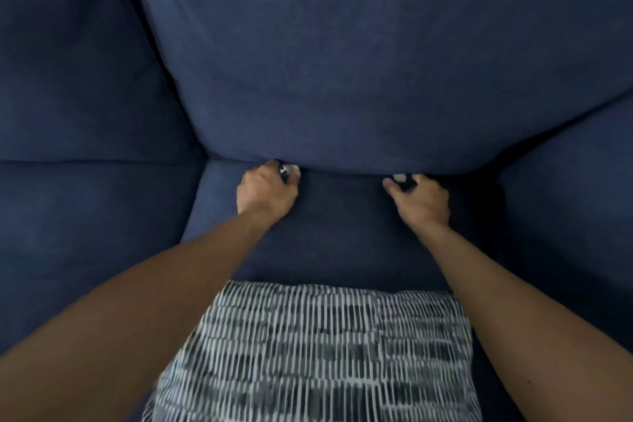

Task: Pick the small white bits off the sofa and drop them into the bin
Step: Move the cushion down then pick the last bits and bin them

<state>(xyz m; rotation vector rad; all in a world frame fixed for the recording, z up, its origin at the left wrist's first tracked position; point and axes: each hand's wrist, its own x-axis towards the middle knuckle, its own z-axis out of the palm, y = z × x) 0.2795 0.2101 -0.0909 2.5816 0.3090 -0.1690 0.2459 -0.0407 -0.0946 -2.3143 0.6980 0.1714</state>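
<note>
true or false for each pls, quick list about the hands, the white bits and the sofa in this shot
1. Both hands reach to the crease under the back cushion. True.
2. A white bit shows at the left hand fingertips. True.
3. The right hand rests on the patterned cushion. False: it is at the crease, by another white bit.
4. The sofa is red. False: dark blue.
5. The bin stands between the arms. False: no bin is in view.

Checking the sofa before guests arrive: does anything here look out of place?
Yes. Small white bits sit at the crease under the back cushion: one at the left hand, one at the right hand. They stand out against the navy fabric.
</note>
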